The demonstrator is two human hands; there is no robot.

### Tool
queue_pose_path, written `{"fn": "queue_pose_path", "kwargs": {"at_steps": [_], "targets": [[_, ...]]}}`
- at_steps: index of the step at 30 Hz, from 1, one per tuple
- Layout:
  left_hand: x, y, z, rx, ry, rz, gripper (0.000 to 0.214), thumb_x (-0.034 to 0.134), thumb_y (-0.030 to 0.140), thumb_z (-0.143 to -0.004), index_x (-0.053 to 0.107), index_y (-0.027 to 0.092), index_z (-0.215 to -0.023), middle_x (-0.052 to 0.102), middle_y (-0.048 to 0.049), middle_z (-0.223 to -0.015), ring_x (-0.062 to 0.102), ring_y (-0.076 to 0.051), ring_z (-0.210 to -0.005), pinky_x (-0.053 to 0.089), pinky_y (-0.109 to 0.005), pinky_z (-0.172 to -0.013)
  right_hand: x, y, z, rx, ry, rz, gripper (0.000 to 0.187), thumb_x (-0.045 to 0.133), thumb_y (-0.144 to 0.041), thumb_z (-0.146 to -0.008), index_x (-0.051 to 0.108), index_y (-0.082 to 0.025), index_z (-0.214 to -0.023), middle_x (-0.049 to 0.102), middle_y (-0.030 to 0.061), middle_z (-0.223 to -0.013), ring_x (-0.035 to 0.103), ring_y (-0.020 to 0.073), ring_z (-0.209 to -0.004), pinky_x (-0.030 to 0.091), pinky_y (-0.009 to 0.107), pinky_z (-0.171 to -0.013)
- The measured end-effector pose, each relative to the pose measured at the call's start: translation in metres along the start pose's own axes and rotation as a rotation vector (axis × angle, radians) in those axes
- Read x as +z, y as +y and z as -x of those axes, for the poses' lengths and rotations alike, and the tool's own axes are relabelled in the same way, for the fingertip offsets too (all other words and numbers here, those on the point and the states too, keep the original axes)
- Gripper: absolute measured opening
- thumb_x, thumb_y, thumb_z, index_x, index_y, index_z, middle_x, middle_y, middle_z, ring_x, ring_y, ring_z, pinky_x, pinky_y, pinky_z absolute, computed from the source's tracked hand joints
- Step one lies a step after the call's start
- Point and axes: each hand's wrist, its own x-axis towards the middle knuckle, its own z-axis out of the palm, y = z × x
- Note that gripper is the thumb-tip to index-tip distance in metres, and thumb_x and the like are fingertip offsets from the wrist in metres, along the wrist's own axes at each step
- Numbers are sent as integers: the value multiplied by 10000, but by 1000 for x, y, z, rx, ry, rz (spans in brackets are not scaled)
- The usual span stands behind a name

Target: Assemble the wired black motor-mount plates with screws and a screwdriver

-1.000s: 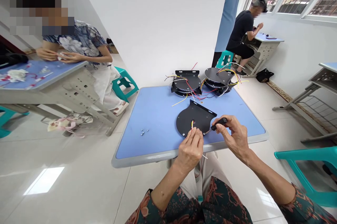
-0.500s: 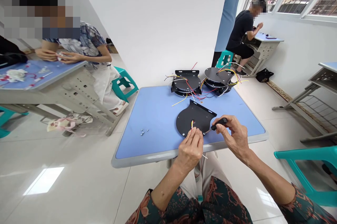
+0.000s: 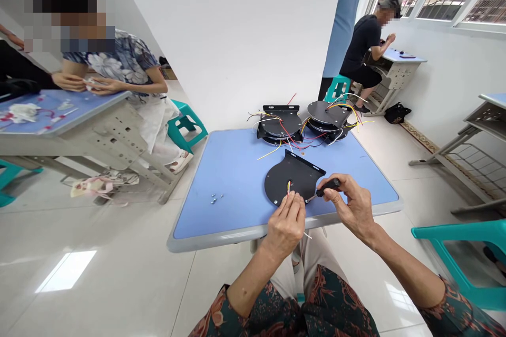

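The left hand (image 3: 283,223) is closed in a pinch, its fingertips (image 3: 291,198) at the near edge of a black fan-shaped metal plate (image 3: 300,179) that lies flat on the blue counter (image 3: 237,240). It seems to steady the plate and the thin wires (image 3: 288,188), yellow and red, rising from a hole at the plate's middle, though the fingers hide exactly what they grip. The right hand (image 3: 351,205) is curled firmly around the black handle of a small screwdriver (image 3: 328,185), with the thin shaft angled down and its tip close to the plate's curved edge.

The work looks best done with the shaft held upright rather than slanted, the tip seated squarely, and the plate pinned so it cannot slide. The wires should stay clear of the tip.

A few small screws (image 3: 214,200) lie on the counter, left of the plate. Beyond it stand two stacks of similar wired plates (image 3: 279,125) (image 3: 328,115). Two other people work at desks nearby.
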Motion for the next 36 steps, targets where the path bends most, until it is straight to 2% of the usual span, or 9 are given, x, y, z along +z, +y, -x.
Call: {"fn": "queue_pose_path", "kwargs": {"at_steps": [4,8,11,14,18,22,25,31,36], "targets": [[3,1,4,-29,-5,49,263,513,26,-943,713,50,-1112,776,-168,-1097,737,-264,-1104,602,-354,-990,-3,-2,-5,-9,-96,-2,100,515,-261,-1016,607,-222,-1023,730,24,-907,643,101,-594,545,231,-623],[-4,1,-1,-170,-78,178,296,528,94,-968,678,121,-1221,772,-133,-1136,731,-235,-1120,603,-349,-998,-1,-4,-10,19,-135,17,103,514,-294,-1017,594,-231,-1009,735,24,-867,646,116,-586,535,243,-623],[-18,-5,-10,-256,-169,283,322,536,145,-976,634,147,-1283,770,-117,-1137,740,-246,-1089,534,-478,-1112,1,-4,-12,46,-143,24,100,531,-321,-1012,580,-234,-1001,732,23,-819,648,130,-579,529,254,-614],[-34,-20,-16,-220,-260,457,412,503,101,-951,559,165,-1353,772,-91,-1108,739,-235,-1076,419,-573,-1201,2,-4,-13,43,-157,11,101,531,-333,-1010,561,-238,-996,722,11,-776,649,131,-569,518,243,-592],[-41,-44,-24,-262,-409,714,535,530,128,-923,404,174,-1441,729,-126,-1212,711,-230,-1137,571,-435,-1040,4,-3,-14,18,-178,36,91,516,-316,-1011,556,-239,-984,740,16,-815,638,125,-560,503,235,-582],[-27,-53,-37,-474,-445,938,349,426,116,-959,460,189,-1298,719,-98,-1110,760,-152,-864,604,-282,-787,6,-3,-14,4,-173,69,58,518,-280,-1002,552,-235,-991,720,3,-766,625,127,-558,489,233,-578],[-13,-51,-46,-493,-508,1006,262,417,114,-960,521,187,-1189,711,-53,-1011,705,-106,-658,563,-250,-692,8,-4,-15,-16,-159,105,49,533,-279,-996,544,-232,-986,685,-10,-714,618,132,-567,475,230,-572],[-2,-48,-44,-408,-515,871,77,565,136,-904,623,186,-902,693,-5,-805,633,-144,-740,474,-250,-713,11,-6,-20,-49,-144,145,136,546,-363,-1000,536,-236,-953,678,6,-729,625,139,-591,487,232,-583],[3,-48,-37,-447,-457,913,92,647,220,-882,672,163,-814,628,19,-679,514,-108,-594,422,-230,-626,17,-5,-21,-55,-89,230,199,563,-421,-986,542,-236,-916,641,-7,-660,594,138,-549,467,233,-550]]}}
